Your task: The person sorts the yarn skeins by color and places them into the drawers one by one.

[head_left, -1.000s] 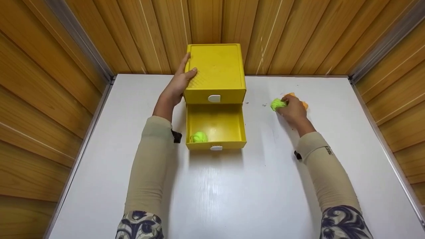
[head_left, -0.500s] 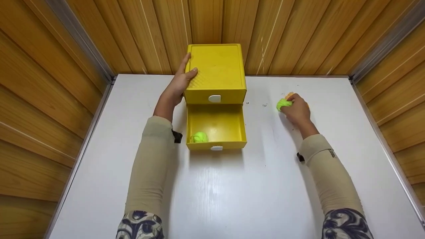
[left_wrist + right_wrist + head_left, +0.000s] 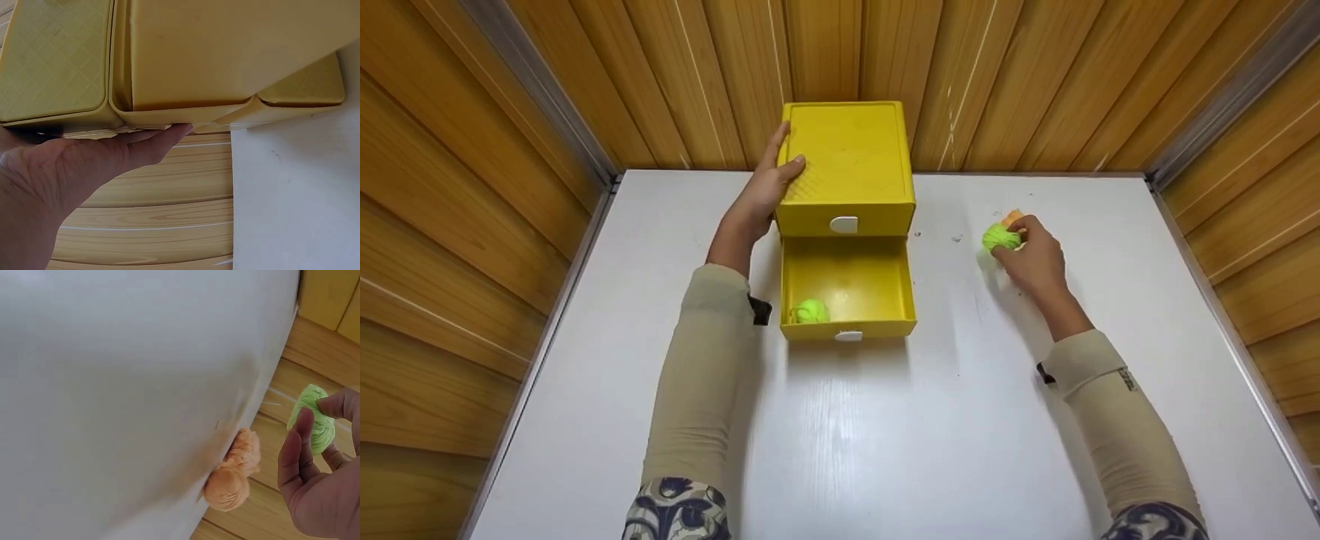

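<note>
A yellow two-drawer box [image 3: 847, 154] stands at the back of the white table. Its lower drawer [image 3: 877, 281] is pulled out, and a green yarn ball [image 3: 811, 310] lies in that drawer's front left corner. My left hand [image 3: 761, 191] rests against the box's left side, thumb on the top; in the left wrist view its visible fingers [image 3: 160, 143] lie straight along the side. Over to the right, my right hand [image 3: 1039, 259] pinches another green yarn ball [image 3: 315, 419] between thumb and fingers. Beside it on the table are orange yarn balls [image 3: 226, 488], mostly hidden in the head view.
Wood-panelled walls [image 3: 840, 45] close off the back and both sides of the white table [image 3: 840, 450]. The box stands close to the back wall. Small dark marks [image 3: 957, 238] dot the tabletop between the box and my right hand.
My right hand has shifted right and slightly toward me, with the green yarn ball in its fingers; more of the ball shows now. My left hand and the box stay put.
</note>
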### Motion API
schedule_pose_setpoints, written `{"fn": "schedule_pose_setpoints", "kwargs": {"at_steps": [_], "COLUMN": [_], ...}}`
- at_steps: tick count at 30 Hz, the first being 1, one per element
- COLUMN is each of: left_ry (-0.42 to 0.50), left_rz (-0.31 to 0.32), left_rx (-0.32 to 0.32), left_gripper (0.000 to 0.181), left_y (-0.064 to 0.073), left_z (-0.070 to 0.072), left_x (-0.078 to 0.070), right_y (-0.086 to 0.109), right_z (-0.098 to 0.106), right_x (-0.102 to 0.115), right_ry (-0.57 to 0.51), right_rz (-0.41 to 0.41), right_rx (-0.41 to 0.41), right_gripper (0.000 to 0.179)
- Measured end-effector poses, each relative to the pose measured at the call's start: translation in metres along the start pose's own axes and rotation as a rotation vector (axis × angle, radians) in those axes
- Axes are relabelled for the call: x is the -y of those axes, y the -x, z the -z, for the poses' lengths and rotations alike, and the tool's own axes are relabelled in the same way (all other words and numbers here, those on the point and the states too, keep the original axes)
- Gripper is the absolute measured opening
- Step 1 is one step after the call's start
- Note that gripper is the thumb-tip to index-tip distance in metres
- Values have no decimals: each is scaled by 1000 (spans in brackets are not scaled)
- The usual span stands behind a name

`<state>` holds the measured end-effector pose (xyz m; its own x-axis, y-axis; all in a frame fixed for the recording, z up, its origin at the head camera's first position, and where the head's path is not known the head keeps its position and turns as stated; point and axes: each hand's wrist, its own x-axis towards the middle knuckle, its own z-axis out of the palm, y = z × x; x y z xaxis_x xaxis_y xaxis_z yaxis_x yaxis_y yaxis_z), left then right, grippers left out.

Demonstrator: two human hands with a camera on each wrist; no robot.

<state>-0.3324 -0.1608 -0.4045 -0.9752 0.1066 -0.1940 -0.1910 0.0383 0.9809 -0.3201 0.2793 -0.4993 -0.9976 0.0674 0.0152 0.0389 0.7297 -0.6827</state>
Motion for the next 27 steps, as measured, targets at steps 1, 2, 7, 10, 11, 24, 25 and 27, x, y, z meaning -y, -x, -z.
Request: {"fn": "schedule_pose_setpoints", "kwargs": {"at_steps": [1, 2, 7, 10, 11, 24, 25, 27], "left_ry": [-2, -3, -3, -4, -3, 15, 16, 13], "left_rz": [-4, -6, -12, -4, -1, 0, -1, -2], "left_rx": [1, 3, -3, -9, -10, -6, -7, -7], "left_gripper": [70, 70, 70, 70, 70, 70, 70, 70], "left_y": [0, 1, 2, 2, 1, 1, 1, 1], "left_z": [0, 0, 0, 0, -1, -2, -2, -2], "left_x": [0, 0, 0, 0, 0, -1, -1, -1], "right_y": [4, 8, 25, 36, 40, 87, 90, 95], "right_z": [0, -1, -4, -6, -7, -14, -14, -14], "right_x": [2, 4, 18, 27, 30, 65, 68, 72], "right_ry": [-7, -13, -31, -42, -50, -151, -157, -161], "right_rz": [15, 30, 94, 118, 127, 281, 291, 310], "right_rx": [-10, -20, -47, -46, -43, -29, -30, -32], "right_gripper": [45, 44, 39, 37, 36, 32, 32, 32]}}
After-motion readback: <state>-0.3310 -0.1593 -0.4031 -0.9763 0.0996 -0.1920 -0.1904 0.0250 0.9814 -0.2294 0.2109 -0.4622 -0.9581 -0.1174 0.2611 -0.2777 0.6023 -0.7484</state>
